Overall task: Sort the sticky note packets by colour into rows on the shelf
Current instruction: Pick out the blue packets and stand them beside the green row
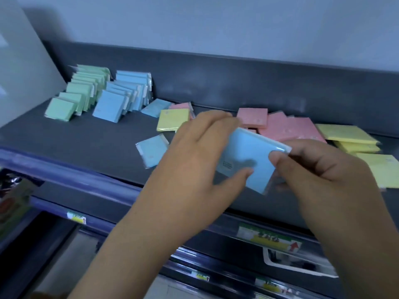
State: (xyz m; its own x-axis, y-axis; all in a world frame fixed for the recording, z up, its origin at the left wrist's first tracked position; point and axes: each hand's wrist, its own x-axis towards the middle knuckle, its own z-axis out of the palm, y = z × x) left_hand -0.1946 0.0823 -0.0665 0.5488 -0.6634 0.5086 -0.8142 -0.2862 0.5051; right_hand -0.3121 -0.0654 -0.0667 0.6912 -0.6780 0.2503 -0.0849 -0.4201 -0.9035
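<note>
Both hands hold one blue packet (250, 156) above the dark shelf (75, 139). My left hand (194, 156) grips its left edge, thumb on the face. My right hand (319, 169) pinches its right corner. A green row (79, 93) and a blue row (125, 96) lean at the back left. Loose packets lie in the middle: a blue one (152, 151), another blue (156, 107), a yellow (171, 120) and a pink (180, 106). Pink packets (280, 125) and yellow packets (354, 140) lie at the right.
The shelf has a raised dark back wall (237, 83) and a blue front rail (71, 175). Price labels (267, 237) sit on the rail below. A lower shelf holds goods at the left (13, 201). A white panel (23, 61) bounds the left side.
</note>
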